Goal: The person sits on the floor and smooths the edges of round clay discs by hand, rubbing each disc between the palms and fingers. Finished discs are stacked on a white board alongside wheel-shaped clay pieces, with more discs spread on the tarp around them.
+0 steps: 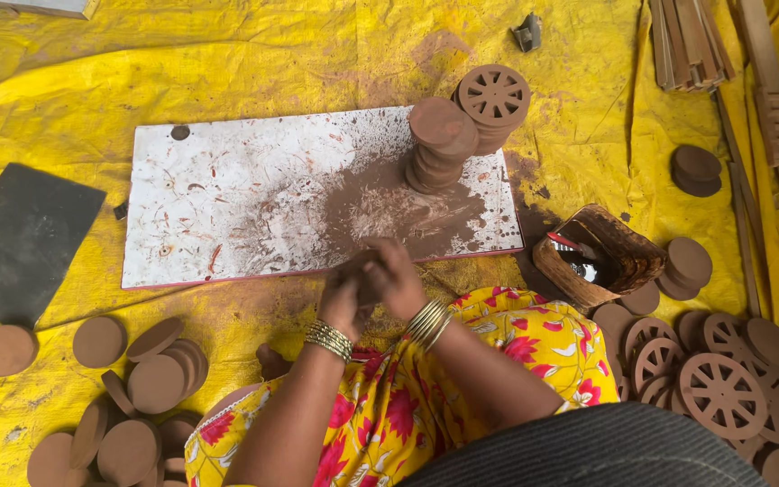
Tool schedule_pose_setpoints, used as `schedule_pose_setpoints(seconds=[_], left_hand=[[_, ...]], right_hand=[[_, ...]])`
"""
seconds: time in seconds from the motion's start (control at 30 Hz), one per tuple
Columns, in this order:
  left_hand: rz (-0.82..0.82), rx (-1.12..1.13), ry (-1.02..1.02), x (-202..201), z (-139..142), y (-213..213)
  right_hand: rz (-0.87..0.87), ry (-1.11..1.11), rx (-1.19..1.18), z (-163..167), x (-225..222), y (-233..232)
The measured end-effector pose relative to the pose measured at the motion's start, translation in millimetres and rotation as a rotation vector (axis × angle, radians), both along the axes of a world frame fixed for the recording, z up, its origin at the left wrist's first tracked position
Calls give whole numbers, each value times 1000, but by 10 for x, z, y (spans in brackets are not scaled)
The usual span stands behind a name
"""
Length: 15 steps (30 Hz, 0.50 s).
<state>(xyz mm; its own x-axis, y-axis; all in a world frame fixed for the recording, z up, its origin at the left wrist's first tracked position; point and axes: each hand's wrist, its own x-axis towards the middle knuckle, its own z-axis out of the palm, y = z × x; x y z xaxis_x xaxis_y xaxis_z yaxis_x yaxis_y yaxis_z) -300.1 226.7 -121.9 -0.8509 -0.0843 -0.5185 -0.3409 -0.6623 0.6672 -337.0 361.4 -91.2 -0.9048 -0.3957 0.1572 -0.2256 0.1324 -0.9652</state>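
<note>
While both hands press together just below the white, clay-smeared rectangular board (254, 198), the left hand (343, 298) and right hand (394, 275) clasp a small brown clay piece (367, 287), mostly hidden between them, near the stack of round brown clay discs (439, 144)

A dark slate slab (20, 239) lies at nine o'clock on the yellow tarp (254, 63). Wooden slats (689, 41) rest at one o'clock, a small wooden box (599, 255) at three, and spoked clay wheels (723, 392) cluster at four.
</note>
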Motion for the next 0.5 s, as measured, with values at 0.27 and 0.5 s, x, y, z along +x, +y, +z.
schedule_pose_setpoints(seconds=[0.27,0.5], left_hand=[[87,-105,7,8,-134,61],[255,-22,-40,-85,-576,-150]], right_hand=[[26,-301,-121,7,-192,38],[-54,333,189,170,362,-233]])
